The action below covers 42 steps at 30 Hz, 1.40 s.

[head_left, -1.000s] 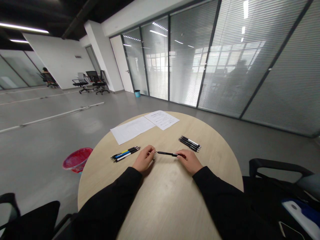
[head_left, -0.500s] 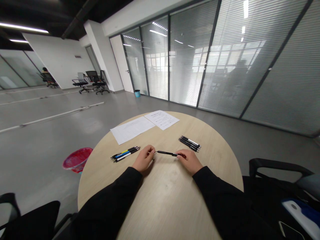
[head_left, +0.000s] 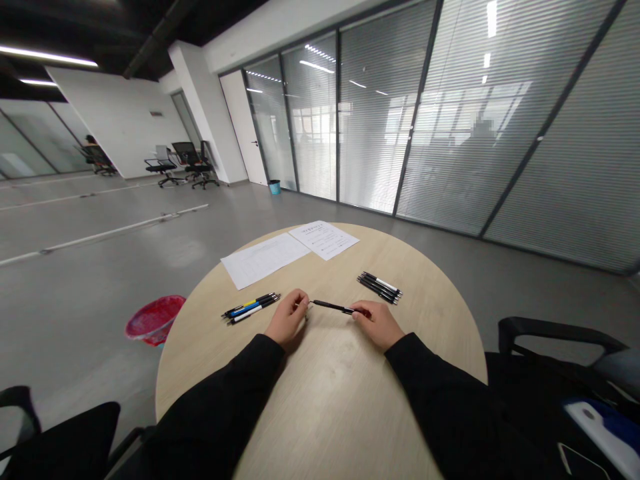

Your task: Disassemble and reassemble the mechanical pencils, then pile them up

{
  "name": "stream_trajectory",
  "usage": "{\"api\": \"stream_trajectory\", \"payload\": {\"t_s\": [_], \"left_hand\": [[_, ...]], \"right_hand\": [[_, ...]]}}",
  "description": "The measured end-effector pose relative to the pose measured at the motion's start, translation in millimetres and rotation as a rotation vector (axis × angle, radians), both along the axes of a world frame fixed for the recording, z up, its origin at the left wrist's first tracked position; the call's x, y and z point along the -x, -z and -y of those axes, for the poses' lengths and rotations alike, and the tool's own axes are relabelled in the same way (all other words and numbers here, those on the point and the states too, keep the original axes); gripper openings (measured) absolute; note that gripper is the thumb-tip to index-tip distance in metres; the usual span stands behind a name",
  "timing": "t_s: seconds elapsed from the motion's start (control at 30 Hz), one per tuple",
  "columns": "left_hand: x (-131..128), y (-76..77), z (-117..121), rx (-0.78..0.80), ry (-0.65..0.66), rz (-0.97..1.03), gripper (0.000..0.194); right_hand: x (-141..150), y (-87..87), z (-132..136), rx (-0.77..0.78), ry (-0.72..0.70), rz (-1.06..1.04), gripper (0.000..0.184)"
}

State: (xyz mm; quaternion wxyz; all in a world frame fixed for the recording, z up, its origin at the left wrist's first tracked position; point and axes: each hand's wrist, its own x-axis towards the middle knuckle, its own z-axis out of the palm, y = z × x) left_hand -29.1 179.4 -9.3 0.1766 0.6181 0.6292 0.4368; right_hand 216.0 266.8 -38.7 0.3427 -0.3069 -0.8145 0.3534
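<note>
My right hand [head_left: 377, 323] pinches one end of a black pen [head_left: 330, 307], held nearly level above the table. At the pen's other end my left hand [head_left: 290, 315] is closed, thumb against fingers. A thin piece runs from the pen's tip toward the left fingertips; what they grip is too small to make out. Left of that hand lies a group of pens [head_left: 251, 308] with black, yellow, blue and white barrels. Beyond my right hand several black pens [head_left: 379, 287], one with a white part, lie side by side.
Two printed sheets, a left one [head_left: 265, 259] and a right one [head_left: 325, 240], lie at the far side of the round wooden table [head_left: 335, 393]. A red basin [head_left: 155, 320] stands on the floor at left. Chairs flank the table; a phone [head_left: 583, 461] lies at right.
Both hands and the pen have shifted very slightly to the left. The hold on the pen looks the same, and the other pens and sheets have stayed put.
</note>
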Motion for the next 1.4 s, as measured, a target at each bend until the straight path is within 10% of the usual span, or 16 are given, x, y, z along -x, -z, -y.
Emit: {"api": "stream_trajectory", "payload": {"t_s": [1.4], "left_hand": [[2.6,0.7,-1.2,0.064,0.139,0.22,0.025]], "right_hand": [[-1.3,-4.9,2.2,0.053,-0.043,0.022,0.018]]}}
